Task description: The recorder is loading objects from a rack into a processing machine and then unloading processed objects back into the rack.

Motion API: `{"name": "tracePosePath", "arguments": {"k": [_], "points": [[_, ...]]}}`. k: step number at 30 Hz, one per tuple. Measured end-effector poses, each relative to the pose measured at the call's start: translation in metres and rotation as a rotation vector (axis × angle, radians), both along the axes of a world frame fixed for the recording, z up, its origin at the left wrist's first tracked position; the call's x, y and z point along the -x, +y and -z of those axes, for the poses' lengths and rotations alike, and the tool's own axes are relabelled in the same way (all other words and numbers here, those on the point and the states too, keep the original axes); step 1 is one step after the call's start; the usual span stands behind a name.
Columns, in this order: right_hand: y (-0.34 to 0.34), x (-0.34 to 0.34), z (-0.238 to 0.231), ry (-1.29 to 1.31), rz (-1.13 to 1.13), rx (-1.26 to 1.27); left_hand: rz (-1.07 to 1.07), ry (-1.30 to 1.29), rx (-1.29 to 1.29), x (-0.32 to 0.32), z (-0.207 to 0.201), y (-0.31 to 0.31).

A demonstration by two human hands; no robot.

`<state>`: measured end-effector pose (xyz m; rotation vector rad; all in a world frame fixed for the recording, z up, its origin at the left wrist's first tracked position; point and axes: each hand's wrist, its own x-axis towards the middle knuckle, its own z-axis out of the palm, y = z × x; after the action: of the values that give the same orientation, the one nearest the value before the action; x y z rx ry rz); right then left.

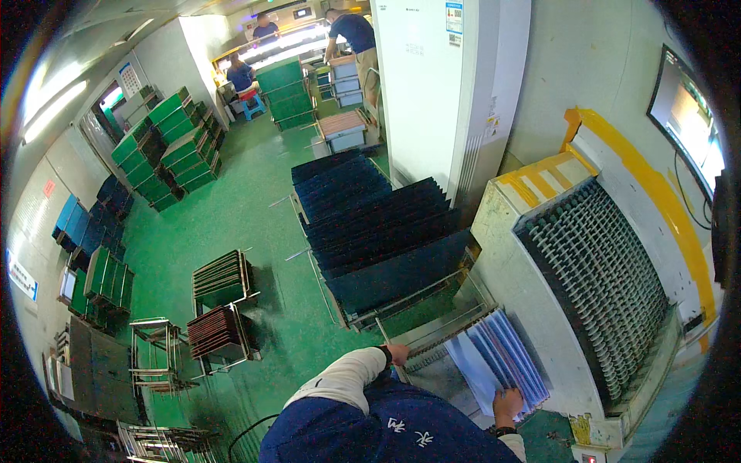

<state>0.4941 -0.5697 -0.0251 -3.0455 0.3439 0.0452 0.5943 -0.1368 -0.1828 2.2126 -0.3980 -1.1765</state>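
Observation:
A metal rack (432,337) stands in front of me, just left of the roller machine, with several thin light-blue panels (482,359) upright in its right part. My left hand (399,355) is closed at the rack's left end and appears to hold its frame. Farther right, my right hand (508,405) has its fingers closed at the near edge of one light-blue panel, which leans apart from the others. The fingertips are small in view and partly hidden by the panel.
Beyond the rack stand rows of dark panels (394,270) in racks. To the right is a roller machine (598,285) edged with yellow tape, below a screen (687,116). A tall white cabinet (428,85) stands behind. Small racks (220,336) sit left; people work at the back.

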Motion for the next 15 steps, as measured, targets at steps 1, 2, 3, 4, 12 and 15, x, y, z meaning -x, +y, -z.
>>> {"name": "tracePosePath", "arguments": {"k": [1,2,3,4,12,15], "points": [[-0.001,0.001,0.002,-0.012,-0.008,0.009,0.010,-0.024,-0.012,0.001,-0.001,-0.001],[-0.002,0.003,0.003,-0.023,-0.015,0.019,0.021,-0.048,-0.023,0.003,-0.001,-0.002],[-0.002,0.003,0.004,-0.035,-0.011,0.019,0.034,-0.121,-0.022,0.006,0.001,-0.001],[-0.002,0.004,0.005,-0.046,-0.008,0.020,0.048,-0.194,-0.021,0.008,0.004,-0.001],[-0.003,0.003,0.001,0.046,0.027,-0.004,0.098,-0.111,-0.004,0.005,-0.007,-0.001],[0.001,0.001,-0.003,0.013,0.004,-0.025,0.157,-0.219,0.244,0.008,-0.004,0.014]]}}
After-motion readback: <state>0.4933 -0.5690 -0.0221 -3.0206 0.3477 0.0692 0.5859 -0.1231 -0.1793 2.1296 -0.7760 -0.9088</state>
